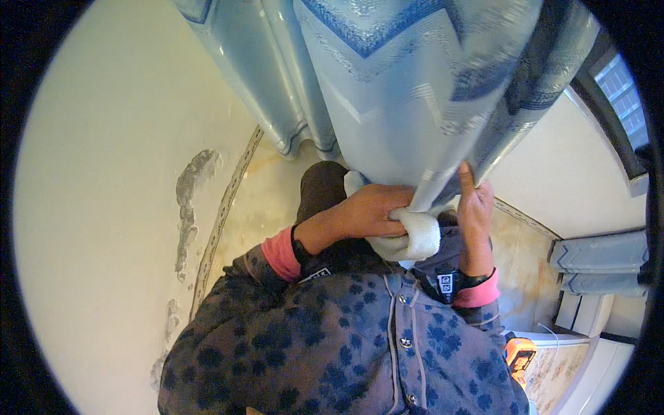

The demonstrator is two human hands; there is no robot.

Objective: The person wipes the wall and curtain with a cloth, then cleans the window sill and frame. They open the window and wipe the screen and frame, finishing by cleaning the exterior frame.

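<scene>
A pale blue curtain [384, 119] with darker zigzag bands hangs in front of me, its lower part gathered between my hands. My left hand [371, 210] grips a folded white terry cloth [417, 241] at the gathered curtain's lower end. The cloth wraps beneath the fabric, and part of it is hidden by the hand. To the right, my right hand [476, 210] holds the curtain's edge, thumb raised along the fabric. Its other fingertips are hard to make out. Both hands are above my dark-trousered legs [321, 189].
The pale wall [104, 181] on the left has a peeling grey patch [189, 202]. A patterned border strip [225, 223] runs along the floor edge. An orange-and-black device [520, 355] is at lower right. Blue fabric [602, 254] hangs farther right, below a dark-framed window [620, 104].
</scene>
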